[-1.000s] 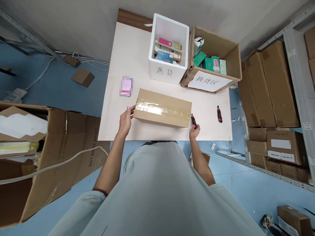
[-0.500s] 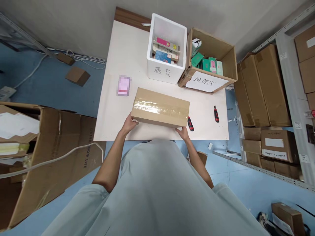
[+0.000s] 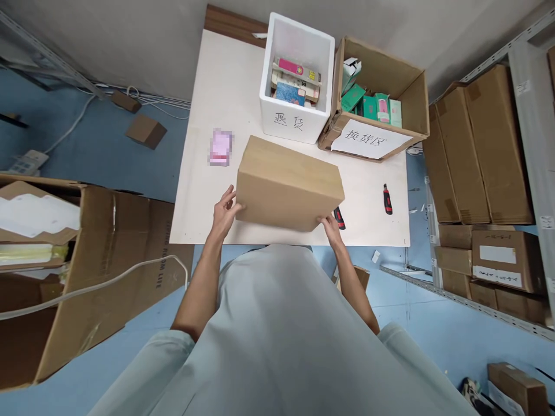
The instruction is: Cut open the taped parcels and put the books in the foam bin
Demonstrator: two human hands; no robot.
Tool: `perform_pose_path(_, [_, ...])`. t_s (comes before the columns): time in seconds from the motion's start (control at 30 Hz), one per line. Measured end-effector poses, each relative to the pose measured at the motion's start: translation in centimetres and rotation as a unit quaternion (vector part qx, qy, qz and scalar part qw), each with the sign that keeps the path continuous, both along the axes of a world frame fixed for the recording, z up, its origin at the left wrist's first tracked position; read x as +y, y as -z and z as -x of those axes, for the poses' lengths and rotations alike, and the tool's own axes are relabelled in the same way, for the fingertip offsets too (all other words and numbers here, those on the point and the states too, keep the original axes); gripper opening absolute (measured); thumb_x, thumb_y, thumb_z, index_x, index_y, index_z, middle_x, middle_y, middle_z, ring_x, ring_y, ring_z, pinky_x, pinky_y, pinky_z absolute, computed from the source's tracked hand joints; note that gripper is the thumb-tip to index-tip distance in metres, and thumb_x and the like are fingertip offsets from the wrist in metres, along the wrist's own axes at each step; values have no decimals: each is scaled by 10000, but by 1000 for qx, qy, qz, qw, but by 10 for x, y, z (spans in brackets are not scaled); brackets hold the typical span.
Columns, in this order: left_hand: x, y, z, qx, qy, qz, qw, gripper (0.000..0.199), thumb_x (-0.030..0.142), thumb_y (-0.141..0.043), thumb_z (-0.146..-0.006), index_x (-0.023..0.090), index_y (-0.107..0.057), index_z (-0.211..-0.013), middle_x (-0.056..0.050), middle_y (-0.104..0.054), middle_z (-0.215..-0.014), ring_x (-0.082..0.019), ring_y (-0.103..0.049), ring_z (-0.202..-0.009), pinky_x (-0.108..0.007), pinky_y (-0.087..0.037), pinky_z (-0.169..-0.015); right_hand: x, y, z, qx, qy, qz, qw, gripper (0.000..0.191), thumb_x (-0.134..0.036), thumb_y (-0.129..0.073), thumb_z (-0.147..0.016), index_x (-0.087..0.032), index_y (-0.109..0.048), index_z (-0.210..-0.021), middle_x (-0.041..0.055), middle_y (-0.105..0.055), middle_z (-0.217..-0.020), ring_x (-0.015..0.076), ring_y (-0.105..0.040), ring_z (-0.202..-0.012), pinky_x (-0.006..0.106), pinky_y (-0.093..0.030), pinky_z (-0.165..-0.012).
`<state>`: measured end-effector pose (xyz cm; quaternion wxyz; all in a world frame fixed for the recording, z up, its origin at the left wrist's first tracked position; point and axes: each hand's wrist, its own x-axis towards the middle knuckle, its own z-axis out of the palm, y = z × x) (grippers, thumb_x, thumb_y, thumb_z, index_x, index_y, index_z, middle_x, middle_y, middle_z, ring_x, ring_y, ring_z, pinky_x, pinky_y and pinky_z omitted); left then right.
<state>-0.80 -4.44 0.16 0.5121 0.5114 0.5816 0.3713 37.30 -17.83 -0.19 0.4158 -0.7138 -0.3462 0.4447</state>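
A long cardboard box (image 3: pixel 286 190) is tilted over the white table, its plain front side facing me. My left hand (image 3: pixel 224 215) is at its left end, thumb against the lower front corner and fingers at the side. At the lower right corner, my right hand (image 3: pixel 330 230) grips the box edge between thumb and fingers. A red and black utility knife (image 3: pixel 340 219) lies beside that hand, partly covered by the box. Another such utility knife (image 3: pixel 387 200) rests farther right. To the left of the box lies a pink blurred item (image 3: pixel 221 147).
At the table's (image 3: pixel 195 202) back stand a white foam bin (image 3: pixel 295 121) with several packages and an open carton (image 3: pixel 381 138) of green boxes. A large open carton (image 3: pixel 130 248) and a cable stand at left. Shelving with cartons (image 3: pixel 498 150) lines the right.
The cardboard box has tipped back, so its taped face has turned out of sight and a plain side now faces me. My left fingers have spread along its end.
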Motion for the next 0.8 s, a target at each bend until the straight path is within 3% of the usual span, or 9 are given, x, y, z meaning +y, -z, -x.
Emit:
perform_pose_path(0.07, [0, -12, -1, -2, -21, 1, 1000, 501, 474, -830, -858, 225, -870, -1291, -140, -511, -1807, -414, -473, -1680, -523, -399, -1387, 5, -11, -2, -10, 6, -15, 1000, 488, -603, -684, -958, -203, -814, -1205, 130, -829, -1329, 331, -713, -1303, 484, -560, -1181])
perform_pose_path(0.17, [0, -18, -5, 41, -51, 14, 998, 449, 588, -827, -923, 195, -901, -1125, -187, -576, -1747, -417, -507, -1657, -530, -374, -1395, 18, -21, -3, -30, -5, -16, 999, 588, -675, -676, -992, -189, -817, -1293, 142, -827, -1356, 327, -728, -1309, 490, -572, -1189])
perform_pose_path(0.27, [-3, -10, -8, 65, -54, 66, 994, 469, 640, -804, -919, 193, -896, -1030, -200, -660, -1661, -420, -544, -1627, -543, -370, -1390, 28, -22, -3, -29, -31, -10, 999, 639, -696, -711, -975, -189, -808, -1352, 150, -824, -1389, 333, -729, -1339, 496, -585, -1194])
perform_pose_path(0.37, [-13, 4, -8, 56, -47, 91, 993, 559, 696, -773, -899, 182, -875, -1094, -206, -717, -1583, -415, -586, -1585, -551, -386, -1379, 26, -16, -3, -21, -57, -12, 998, 691, -715, -738, -953, -194, -788, -1404, 149, -806, -1449, 332, -700, -1409, 496, -566, -1233])
perform_pose_path(0.5, [-31, 18, -3, -7, -43, 129, 991, 765, 813, -570, -977, 142, -808, -1257, -224, -798, -1410, -374, -705, -1427, -568, -539, -1248, 5, -2, -5, -7, -26, -6, 1000, 717, -740, -537, -1050, -210, -728, -1495, 139, -734, -1579, 291, -652, -1498, 483, -523, -1284])
perform_pose_path(0.57, [-41, 22, 0, -12, -55, 144, 988, 738, 757, -586, -959, 134, -783, -1302, -235, -795, -1407, -358, -732, -1384, -577, -558, -1222, -10, 5, -4, 4, 4, 21, 1000, 698, -700, -467, -1060, -211, -720, -1491, 144, -732, -1575, 287, -671, -1466, 493, -553, -1245])
perform_pose_path(0.63, [-50, 25, 4, 6, -59, 145, 988, 644, 631, -713, -857, 140, -792, -1267, -223, -811, -1383, -369, -740, -1371, -588, -531, -1253, -23, 12, -1, 11, 12, 48, 999, 646, -628, -469, -1025, -213, -737, -1441, 139, -767, -1502, 292, -703, -1393, 497, -594, -1180])
perform_pose_path(0.8, [-68, 29, 4, 14, -32, 173, 984, 568, 409, -819, -643, 163, -823, -1156, -120, -880, -1090, -392, -799, -1198, -581, -583, -1189, -34, 17, 11, -36, -8, 54, 998, 431, -486, -545, -879, -221, -793, -1113, 79, -824, -1036, 310, -731, -1136, 488, -635, -1049])
